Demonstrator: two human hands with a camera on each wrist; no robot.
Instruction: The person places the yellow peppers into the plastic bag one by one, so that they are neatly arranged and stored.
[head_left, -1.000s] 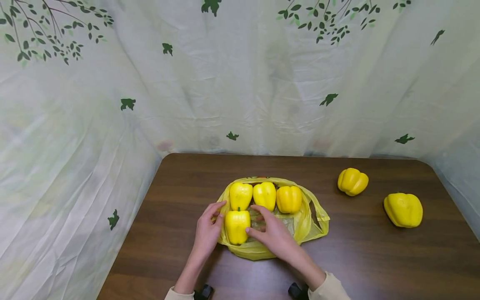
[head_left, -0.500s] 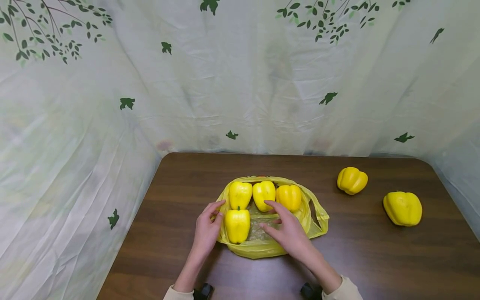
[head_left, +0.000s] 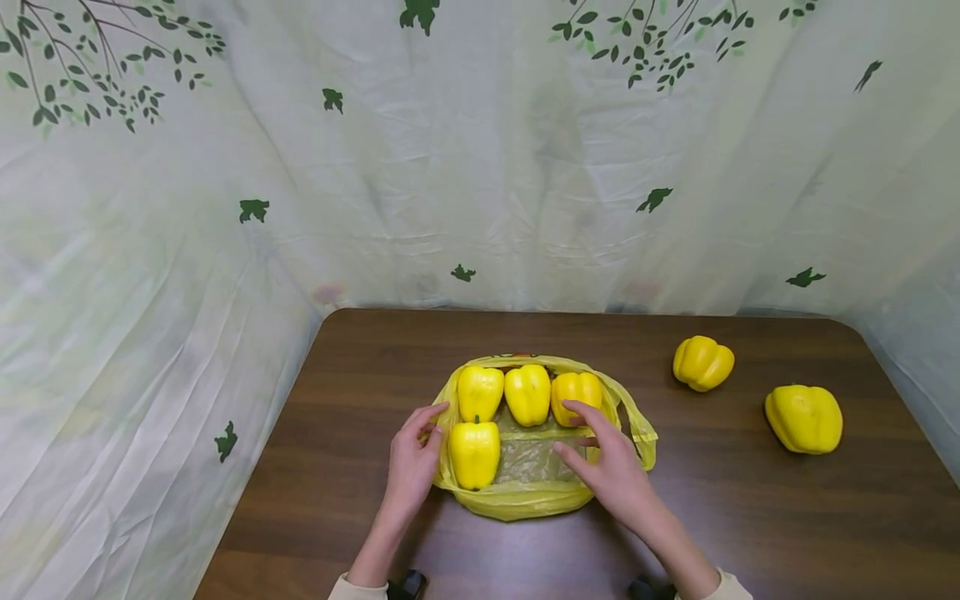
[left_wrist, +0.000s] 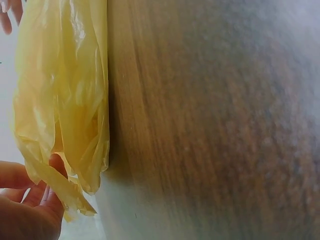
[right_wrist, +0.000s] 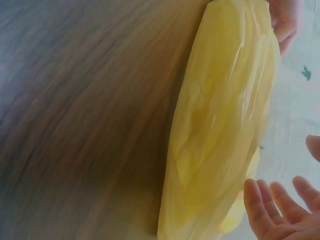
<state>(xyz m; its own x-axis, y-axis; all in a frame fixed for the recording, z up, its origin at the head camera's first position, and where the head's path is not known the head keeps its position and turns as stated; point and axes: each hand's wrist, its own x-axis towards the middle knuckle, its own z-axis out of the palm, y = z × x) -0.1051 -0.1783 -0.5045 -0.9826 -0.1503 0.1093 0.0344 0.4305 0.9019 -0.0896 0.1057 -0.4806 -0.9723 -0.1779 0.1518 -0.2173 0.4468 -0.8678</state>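
A yellow plastic bag (head_left: 517, 504) lies wide-mouthed on the table. Inside it, three yellow bell peppers (head_left: 528, 395) stand in a back row, and another bell pepper (head_left: 475, 455) is at the front left, stem up. My left hand (head_left: 412, 462) grips the bag's left edge; in the left wrist view its fingers (left_wrist: 57, 165) curl about the bag's handle strip. My right hand (head_left: 611, 467) is over the bag's right side with fingers spread and nothing held. Its index finger overlaps the right-hand pepper of the back row in the head view.
Two more yellow bell peppers, one farther back (head_left: 703, 363) and one nearer (head_left: 804, 419), rest on the right of the brown wooden table (head_left: 360, 358). A pale curtain (head_left: 480, 167) with printed leaves hangs behind the table's back edge.
My right hand has left the front-left bell pepper and moved right across the bag. The left hand stays at the bag's left edge; the peppers stay where they are.
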